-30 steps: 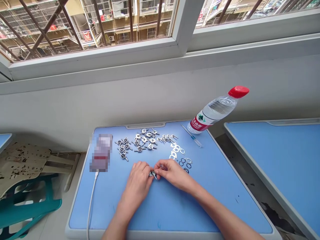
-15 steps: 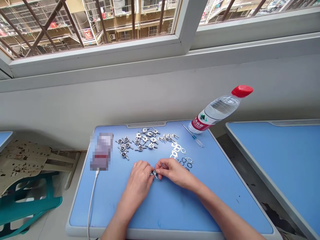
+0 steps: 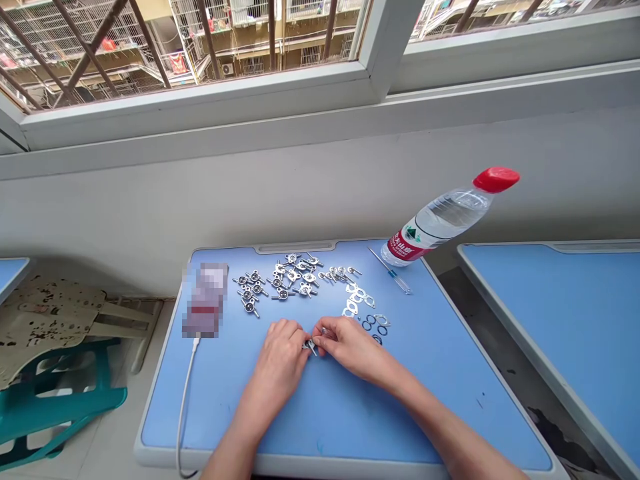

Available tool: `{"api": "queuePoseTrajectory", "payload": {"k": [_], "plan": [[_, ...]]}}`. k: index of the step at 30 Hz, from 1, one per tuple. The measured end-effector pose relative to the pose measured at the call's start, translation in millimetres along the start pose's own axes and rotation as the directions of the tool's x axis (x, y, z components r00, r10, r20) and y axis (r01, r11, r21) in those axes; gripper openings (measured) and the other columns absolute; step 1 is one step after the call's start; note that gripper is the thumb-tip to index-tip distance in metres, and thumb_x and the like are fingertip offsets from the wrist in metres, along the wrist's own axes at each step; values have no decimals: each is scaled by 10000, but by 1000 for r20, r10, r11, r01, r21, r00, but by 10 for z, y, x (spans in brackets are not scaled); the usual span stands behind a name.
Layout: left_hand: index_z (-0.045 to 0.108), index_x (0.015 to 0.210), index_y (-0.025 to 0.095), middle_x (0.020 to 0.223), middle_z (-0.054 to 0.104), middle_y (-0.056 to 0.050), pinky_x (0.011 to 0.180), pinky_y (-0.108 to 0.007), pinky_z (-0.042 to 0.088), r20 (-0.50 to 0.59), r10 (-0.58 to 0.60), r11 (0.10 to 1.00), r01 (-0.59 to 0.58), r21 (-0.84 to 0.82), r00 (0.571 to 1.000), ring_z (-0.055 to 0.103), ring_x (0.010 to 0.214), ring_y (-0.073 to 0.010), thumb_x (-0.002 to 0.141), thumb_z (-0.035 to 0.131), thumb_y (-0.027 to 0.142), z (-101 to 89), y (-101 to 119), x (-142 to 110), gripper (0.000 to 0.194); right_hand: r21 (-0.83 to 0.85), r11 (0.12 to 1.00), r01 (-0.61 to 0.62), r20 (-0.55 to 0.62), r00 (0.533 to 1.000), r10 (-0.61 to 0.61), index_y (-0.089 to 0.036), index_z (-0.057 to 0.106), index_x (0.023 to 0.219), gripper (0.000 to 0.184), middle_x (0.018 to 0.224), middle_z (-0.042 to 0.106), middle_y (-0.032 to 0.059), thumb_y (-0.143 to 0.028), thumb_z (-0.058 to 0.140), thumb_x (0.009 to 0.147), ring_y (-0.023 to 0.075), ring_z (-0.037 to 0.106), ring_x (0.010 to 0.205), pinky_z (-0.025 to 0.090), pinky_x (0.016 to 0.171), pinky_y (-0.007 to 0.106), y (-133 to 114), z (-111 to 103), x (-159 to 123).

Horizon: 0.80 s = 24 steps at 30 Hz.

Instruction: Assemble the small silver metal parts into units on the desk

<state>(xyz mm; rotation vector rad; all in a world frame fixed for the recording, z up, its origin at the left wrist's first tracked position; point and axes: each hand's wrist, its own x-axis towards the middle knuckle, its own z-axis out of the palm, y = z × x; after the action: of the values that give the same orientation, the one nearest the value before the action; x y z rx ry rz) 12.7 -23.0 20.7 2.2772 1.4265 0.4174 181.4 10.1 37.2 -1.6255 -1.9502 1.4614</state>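
Observation:
Over the blue desk point(image 3: 380, 413), my left hand point(image 3: 284, 352) is closed, its fingertips pinching a small metal part point(image 3: 311, 347) with a short pin sticking out toward me. Against its other side, my right hand point(image 3: 346, 341) has thumb and forefinger pressed together; whatever they grip is mostly hidden. Beyond my hands lie several similar metal parts with dark round centres point(image 3: 283, 294). Flat metal plates point(image 3: 352, 307) and black rings point(image 3: 383, 330) are spread just past my right hand.
A water bottle with a red cap point(image 3: 435, 227) stands at the back right, beside a thin screwdriver with a clear handle point(image 3: 393, 272). A blurred-out phone-like object point(image 3: 206, 300) with a white cable point(image 3: 186, 393) lies at the left. Behind the desk is a wall point(image 3: 240, 193).
The view has shifted slightly, so the desk and its things appear a little to the right. Both hands keep nearly the same pose around the small metal part.

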Motion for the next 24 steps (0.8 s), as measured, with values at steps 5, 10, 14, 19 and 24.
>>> {"api": "queuePoseTrajectory", "payload": {"k": [5, 10, 14, 19, 24], "plan": [[579, 905, 194, 926, 611, -26, 770, -351, 438, -2, 8, 1000, -8, -1, 1000, 541, 882, -203, 897, 537, 72, 0, -2, -3, 129, -26, 1000, 14, 8, 1000, -14, -204, 580, 693, 154, 645, 670, -6, -191, 478, 808, 142, 551, 599, 360, 566, 245, -3, -10, -15], [580, 907, 197, 922, 607, -24, 769, -352, 438, 2, 8, 1000, -8, 10, 1000, 538, 879, -205, 900, 530, 76, -9, 10, -4, 130, -56, 998, 4, 7, 1000, -4, -203, 580, 679, 160, 634, 660, -3, -189, 476, 799, 144, 545, 581, 365, 553, 245, -22, -28, -18], [578, 895, 192, 930, 609, -27, 771, -356, 436, 14, -1, 1000, 1, 17, 1000, 536, 885, -210, 895, 544, 77, -15, 20, -4, 120, -75, 997, 5, 13, 1000, -4, -206, 566, 677, 157, 628, 649, -5, -179, 474, 802, 143, 546, 580, 359, 551, 242, -49, -38, -6], [576, 886, 194, 913, 605, -23, 770, -357, 436, 3, -1, 1000, 1, 10, 1000, 535, 873, -206, 899, 530, 78, -5, 14, -3, 125, -115, 993, 13, -30, 999, -17, -211, 559, 678, 145, 626, 625, -6, -176, 490, 801, 147, 536, 605, 352, 568, 246, -73, -16, -3], [573, 882, 199, 903, 601, -22, 771, -355, 436, 0, -3, 1000, 3, 10, 1000, 537, 876, -206, 893, 538, 87, -9, 9, -3, 118, -44, 999, 15, -59, 998, -18, -206, 576, 741, 98, 665, 607, -15, -280, 555, 803, 145, 521, 636, 366, 587, 249, -38, -50, -31]]}}
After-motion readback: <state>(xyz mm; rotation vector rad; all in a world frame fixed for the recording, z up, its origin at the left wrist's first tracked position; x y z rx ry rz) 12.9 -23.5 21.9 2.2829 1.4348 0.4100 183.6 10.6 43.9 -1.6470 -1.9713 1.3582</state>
